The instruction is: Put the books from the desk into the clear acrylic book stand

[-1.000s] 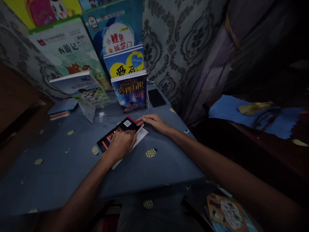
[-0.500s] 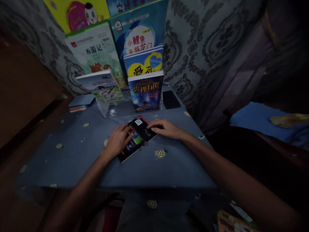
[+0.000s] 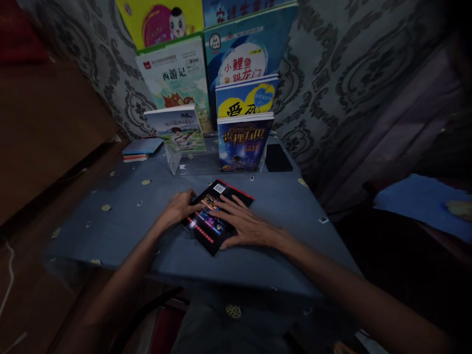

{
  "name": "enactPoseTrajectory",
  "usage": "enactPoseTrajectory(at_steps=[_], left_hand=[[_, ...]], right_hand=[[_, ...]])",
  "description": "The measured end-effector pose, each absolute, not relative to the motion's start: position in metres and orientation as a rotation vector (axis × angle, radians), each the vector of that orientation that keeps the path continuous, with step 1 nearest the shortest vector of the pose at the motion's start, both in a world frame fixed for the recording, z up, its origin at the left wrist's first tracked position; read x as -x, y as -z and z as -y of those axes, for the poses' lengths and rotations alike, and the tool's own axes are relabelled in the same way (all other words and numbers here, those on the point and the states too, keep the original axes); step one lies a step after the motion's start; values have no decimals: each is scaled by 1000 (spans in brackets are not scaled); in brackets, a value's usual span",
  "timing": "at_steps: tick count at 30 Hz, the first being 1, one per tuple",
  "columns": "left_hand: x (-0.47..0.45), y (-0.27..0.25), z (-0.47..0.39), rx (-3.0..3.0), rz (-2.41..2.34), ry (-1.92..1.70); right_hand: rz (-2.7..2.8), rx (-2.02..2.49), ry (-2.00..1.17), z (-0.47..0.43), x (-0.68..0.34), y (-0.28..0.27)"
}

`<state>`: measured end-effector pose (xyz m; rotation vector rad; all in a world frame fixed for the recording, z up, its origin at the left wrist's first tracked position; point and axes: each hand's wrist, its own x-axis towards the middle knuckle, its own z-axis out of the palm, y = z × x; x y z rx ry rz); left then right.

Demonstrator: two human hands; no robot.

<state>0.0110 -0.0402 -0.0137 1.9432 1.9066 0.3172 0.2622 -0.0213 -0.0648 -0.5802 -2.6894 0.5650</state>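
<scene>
A thin black book [image 3: 208,230] lies flat on the tablecloth, its back cover up, showing a barcode, small colourful pictures and a red strip. My left hand [image 3: 179,208] rests at the book's left edge, its fingers stretched onto the cover. Spread wide, my right hand [image 3: 246,223] lies over the right part of the book with its fingertips on the pictures. Its thumb is near the lower corner. Part of the cover is hidden beneath both hands.
Behind the book, a clear display stand [image 3: 172,160] holds several upright books, with a dark blue one [image 3: 241,142] in front. A dark phone-like slab [image 3: 278,158] lies to its right. On the left is a small stack of booklets [image 3: 142,148]. The table's front edge [image 3: 236,282] is near me.
The black book has turned on the table. My right hand has moved from its right edge to lie spread over the cover. My left hand stays by the left edge. The view has shifted left.
</scene>
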Motion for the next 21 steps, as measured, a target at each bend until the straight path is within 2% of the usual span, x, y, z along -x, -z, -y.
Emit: enactPoseTrajectory(at_steps=[6, 10, 15, 18, 21], left_hand=[[0, 11, 48, -1361, -1268, -726], [0, 2, 51, -1104, -1126, -883], [-6, -8, 50, -1066, -1016, -1085], [-11, -14, 48, -1312, -1047, -1187], [-18, -15, 47, -1503, -1080, -1237]], right_hand=[[2753, 517, -547, 21, -265, 64], [2659, 408, -545, 26, -262, 63], [2002, 485, -851, 23, -258, 57], [1539, 661, -1053, 21, -257, 46], [1282, 657, -1318, 24, -254, 32]])
